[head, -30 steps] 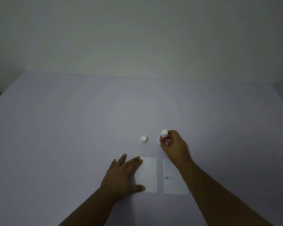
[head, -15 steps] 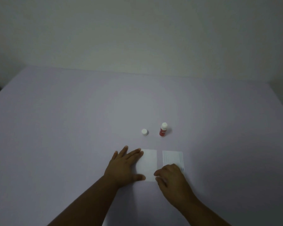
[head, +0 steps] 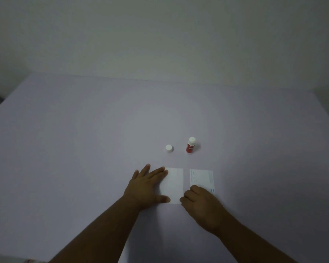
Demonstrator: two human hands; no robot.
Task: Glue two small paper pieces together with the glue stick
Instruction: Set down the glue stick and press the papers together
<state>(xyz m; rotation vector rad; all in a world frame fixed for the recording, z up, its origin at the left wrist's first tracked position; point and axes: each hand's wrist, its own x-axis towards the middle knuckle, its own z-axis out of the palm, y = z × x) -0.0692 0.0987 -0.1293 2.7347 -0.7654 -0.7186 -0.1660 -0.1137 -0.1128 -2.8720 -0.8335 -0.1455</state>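
My left hand (head: 146,184) lies flat, fingers spread, pinning the plain paper piece (head: 174,185) so it won't slide. My right hand (head: 201,203) curls over the printed paper piece's (head: 201,177) near corner, likely pinching it to lift; the grip itself is hidden. Glue stick (head: 190,145) stands uncapped beyond, cap (head: 169,148) beside it, both within reach.

cap (head: 169,148) left of glue stick (head: 190,145), both behind two papers (head: 174,184).

Pale lilac table (head: 84,149), plain grey wall (head: 160,35) behind
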